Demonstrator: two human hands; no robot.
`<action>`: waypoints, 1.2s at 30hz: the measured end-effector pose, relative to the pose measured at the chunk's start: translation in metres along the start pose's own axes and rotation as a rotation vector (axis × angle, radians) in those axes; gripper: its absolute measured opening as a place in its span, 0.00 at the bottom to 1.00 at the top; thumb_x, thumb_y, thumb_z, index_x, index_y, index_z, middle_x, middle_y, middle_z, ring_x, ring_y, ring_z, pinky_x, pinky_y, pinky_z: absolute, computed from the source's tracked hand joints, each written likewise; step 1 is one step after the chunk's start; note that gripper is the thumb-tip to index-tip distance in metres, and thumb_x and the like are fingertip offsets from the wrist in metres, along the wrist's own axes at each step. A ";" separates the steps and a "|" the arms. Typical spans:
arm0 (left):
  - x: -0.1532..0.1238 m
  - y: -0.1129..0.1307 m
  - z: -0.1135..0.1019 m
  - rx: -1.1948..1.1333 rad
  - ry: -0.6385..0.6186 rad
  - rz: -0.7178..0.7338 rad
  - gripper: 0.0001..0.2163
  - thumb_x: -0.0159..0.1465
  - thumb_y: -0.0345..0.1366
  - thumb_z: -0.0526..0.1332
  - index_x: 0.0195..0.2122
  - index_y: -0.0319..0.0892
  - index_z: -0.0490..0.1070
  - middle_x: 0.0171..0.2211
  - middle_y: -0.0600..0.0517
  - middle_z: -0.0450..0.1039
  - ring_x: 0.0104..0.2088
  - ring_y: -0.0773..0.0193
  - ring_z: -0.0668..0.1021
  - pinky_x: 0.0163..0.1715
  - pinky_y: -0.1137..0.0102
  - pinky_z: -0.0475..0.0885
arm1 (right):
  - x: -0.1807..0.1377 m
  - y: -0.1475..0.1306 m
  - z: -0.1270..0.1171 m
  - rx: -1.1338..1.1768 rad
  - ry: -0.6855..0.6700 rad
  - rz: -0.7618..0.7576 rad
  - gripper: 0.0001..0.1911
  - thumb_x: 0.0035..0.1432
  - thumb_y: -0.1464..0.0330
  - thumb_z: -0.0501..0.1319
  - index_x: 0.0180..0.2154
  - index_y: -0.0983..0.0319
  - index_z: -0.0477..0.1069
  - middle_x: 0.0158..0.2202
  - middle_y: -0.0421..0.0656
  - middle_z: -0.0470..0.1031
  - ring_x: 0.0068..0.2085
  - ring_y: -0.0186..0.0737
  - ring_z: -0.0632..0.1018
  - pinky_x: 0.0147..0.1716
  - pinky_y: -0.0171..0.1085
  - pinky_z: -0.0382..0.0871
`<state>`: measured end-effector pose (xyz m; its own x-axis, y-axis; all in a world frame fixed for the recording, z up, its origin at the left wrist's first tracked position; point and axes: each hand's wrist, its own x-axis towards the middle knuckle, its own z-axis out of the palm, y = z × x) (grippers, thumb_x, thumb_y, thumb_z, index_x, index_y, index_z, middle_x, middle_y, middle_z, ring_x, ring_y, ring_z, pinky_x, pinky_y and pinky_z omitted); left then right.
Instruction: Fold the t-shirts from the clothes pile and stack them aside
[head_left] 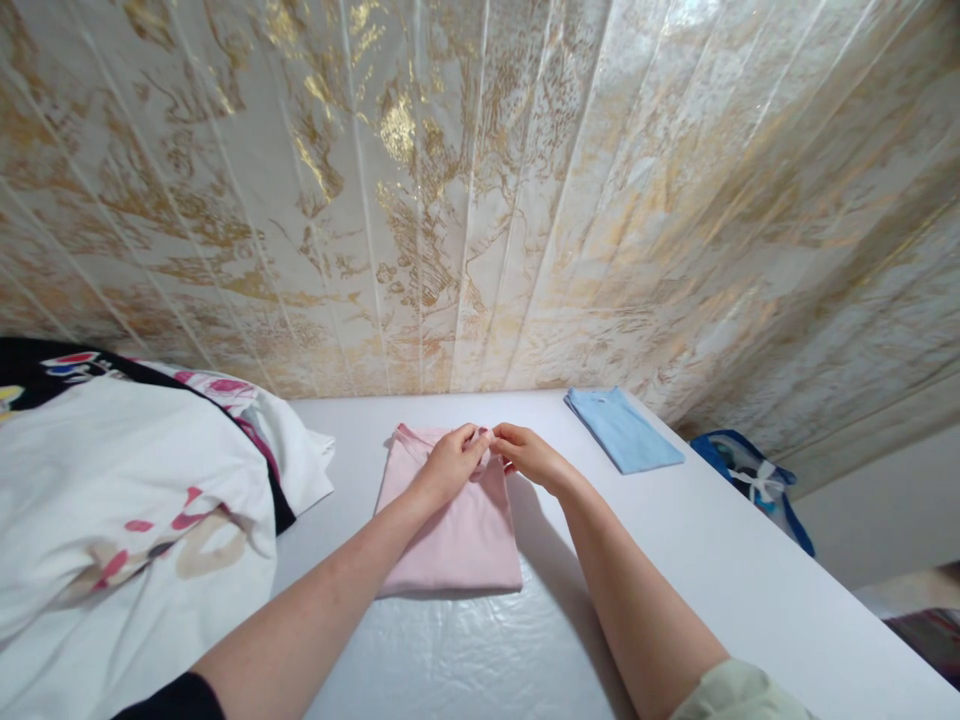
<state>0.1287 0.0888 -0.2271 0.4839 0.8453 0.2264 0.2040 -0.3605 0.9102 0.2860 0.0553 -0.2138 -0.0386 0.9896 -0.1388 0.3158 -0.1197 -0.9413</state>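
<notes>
A pink shirt (457, 545), folded into a rough rectangle, lies flat on the white table (660, 560) in front of me. At its upper right part, my left hand (450, 462) pinches a raised bit of the pink cloth between thumb and fingers. My right hand (531, 456) meets it from the right, its fingers closed on the same bunched cloth at the shirt's edge. Both hands nearly touch at the fingertips. The exact fold between them is partly hidden by the fingers.
A folded light blue garment (626, 430) lies at the table's back right. To the left is a heap of white and black printed clothes (150, 530). Beyond the right edge sits a blue-trimmed bag (750, 480). A gold-patterned wall covering (450, 200) rises behind.
</notes>
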 end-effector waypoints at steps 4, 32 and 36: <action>0.000 -0.001 0.000 0.037 0.035 -0.026 0.12 0.60 0.45 0.57 0.25 0.43 0.61 0.22 0.59 0.60 0.26 0.68 0.65 0.27 0.74 0.59 | 0.000 -0.001 0.002 -0.019 -0.014 -0.017 0.14 0.53 0.56 0.60 0.29 0.61 0.67 0.26 0.37 0.67 0.27 0.32 0.69 0.26 0.31 0.65; -0.004 -0.018 0.001 0.500 0.077 0.092 0.13 0.60 0.37 0.61 0.46 0.45 0.66 0.45 0.49 0.75 0.47 0.57 0.74 0.50 0.62 0.65 | 0.018 0.039 0.007 -0.417 0.564 -0.002 0.09 0.56 0.63 0.55 0.26 0.58 0.63 0.24 0.40 0.69 0.28 0.37 0.68 0.30 0.35 0.58; -0.006 -0.025 0.003 0.642 0.019 0.131 0.15 0.61 0.34 0.61 0.49 0.46 0.65 0.49 0.49 0.73 0.51 0.57 0.72 0.53 0.61 0.62 | 0.015 0.038 0.004 -0.515 0.537 -0.001 0.08 0.59 0.67 0.55 0.40 0.60 0.68 0.31 0.42 0.72 0.34 0.39 0.72 0.34 0.35 0.61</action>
<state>0.1230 0.0918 -0.2525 0.5255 0.7831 0.3325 0.6146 -0.6197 0.4881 0.2930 0.0658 -0.2527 0.3883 0.9082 0.1559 0.7257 -0.1971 -0.6591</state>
